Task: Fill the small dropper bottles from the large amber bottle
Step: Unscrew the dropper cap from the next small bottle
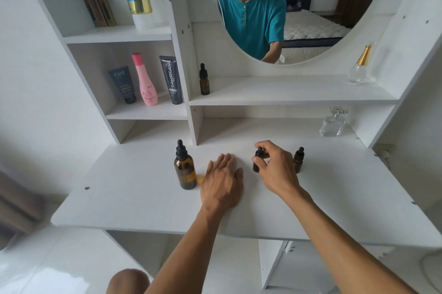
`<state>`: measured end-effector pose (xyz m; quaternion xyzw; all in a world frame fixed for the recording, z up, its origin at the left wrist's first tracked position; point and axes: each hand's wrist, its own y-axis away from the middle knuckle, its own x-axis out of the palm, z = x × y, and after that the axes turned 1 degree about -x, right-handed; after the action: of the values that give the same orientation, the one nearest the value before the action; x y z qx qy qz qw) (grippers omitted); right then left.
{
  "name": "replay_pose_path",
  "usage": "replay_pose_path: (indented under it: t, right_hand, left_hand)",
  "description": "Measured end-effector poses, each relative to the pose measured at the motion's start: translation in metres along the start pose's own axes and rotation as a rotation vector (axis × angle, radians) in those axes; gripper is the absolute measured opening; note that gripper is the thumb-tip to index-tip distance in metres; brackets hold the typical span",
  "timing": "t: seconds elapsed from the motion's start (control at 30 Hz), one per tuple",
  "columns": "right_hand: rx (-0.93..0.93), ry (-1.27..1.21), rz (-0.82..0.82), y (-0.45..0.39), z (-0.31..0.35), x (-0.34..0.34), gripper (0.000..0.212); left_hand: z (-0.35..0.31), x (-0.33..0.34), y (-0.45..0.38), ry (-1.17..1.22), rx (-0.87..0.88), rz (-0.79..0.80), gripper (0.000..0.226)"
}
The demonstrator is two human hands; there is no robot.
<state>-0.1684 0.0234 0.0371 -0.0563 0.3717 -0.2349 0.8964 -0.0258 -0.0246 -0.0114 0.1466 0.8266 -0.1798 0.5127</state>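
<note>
— While the left hand (pixel 222 179) lies flat, fingers straight, on the counter (pixel 119 198), what does the right hand (pixel 275 169) do?
— It pinches one small dropper bottle (pixel 257 162); three small dropper bottles show, one large amber bottle (pixel 185 169) stands beside the left hand.

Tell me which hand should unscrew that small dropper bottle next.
Right hand: its grip is already around the small dropper bottle. The left hand lies flat on the desk.

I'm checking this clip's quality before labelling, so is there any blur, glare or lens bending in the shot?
Head view: wide-angle bending bows the shelf unit outward; the left edge is smeared and soft; lighting is even and diffuse with faint shadows; the large amber bottle casts a small amber glow on the desk; both hands stay sharp.
</note>
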Motion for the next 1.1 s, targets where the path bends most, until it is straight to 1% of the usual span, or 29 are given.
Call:
replay_pose_path:
  t: [0.1,0.2,0.23,0.33,0.37,0.47,0.57,0.63,0.73,0.87,0.97,1.07,1.1]
  right_hand:
    - [-0.013,-0.034,-0.006,0.005,0.003,-0.001,0.027]
    - [-0.040,-0.078,-0.015,0.012,0.010,-0.002,0.026]
    - [-0.051,-0.091,-0.012,0.015,0.013,-0.002,0.026]
    - [-0.078,-0.115,0.012,0.026,0.022,0.001,0.025]
    - [-0.086,-0.109,0.024,0.029,0.025,0.002,0.025]
    - [-0.102,-0.084,0.067,0.036,0.035,0.007,0.026]
    - [-0.094,-0.069,0.105,0.039,0.042,0.012,0.027]
    - [-0.095,-0.047,0.122,0.042,0.044,0.016,0.027]
    - [-0.093,-0.018,0.136,0.047,0.048,0.021,0.028]
    - [-0.101,-0.006,0.128,0.049,0.049,0.022,0.027]
    - [-0.109,-0.005,0.098,0.047,0.052,0.020,0.024]
    - [-0.118,-0.009,0.083,0.045,0.054,0.016,0.021]
    - [-0.118,0.000,0.089,0.044,0.055,0.015,0.021]
  left_hand:
    - [0.003,0.001,0.001,0.038,0.016,-0.041,0.039]
    - [0.005,-0.004,0.010,0.162,0.016,-0.094,0.015]
    - [0.006,-0.006,0.014,0.202,0.010,-0.092,0.016]
    - [0.010,-0.011,0.026,0.270,-0.033,-0.058,0.043]
    - [0.012,-0.013,0.029,0.291,-0.036,-0.048,0.049]
    - [0.012,-0.024,0.037,0.366,-0.012,-0.011,0.059]
    - [0.010,-0.029,0.044,0.372,0.043,-0.024,0.049]
    - [0.008,-0.031,0.047,0.361,0.062,-0.069,0.039]
    - [0.008,-0.033,0.050,0.424,0.018,-0.095,0.031]
    - [0.011,-0.030,0.050,0.420,0.009,-0.125,0.022]
    - [0.013,-0.027,0.049,0.428,-0.004,-0.139,0.011]
    - [0.013,-0.028,0.049,0.440,0.004,-0.142,0.013]
    - [0.013,-0.028,0.048,0.441,0.012,-0.148,0.010]
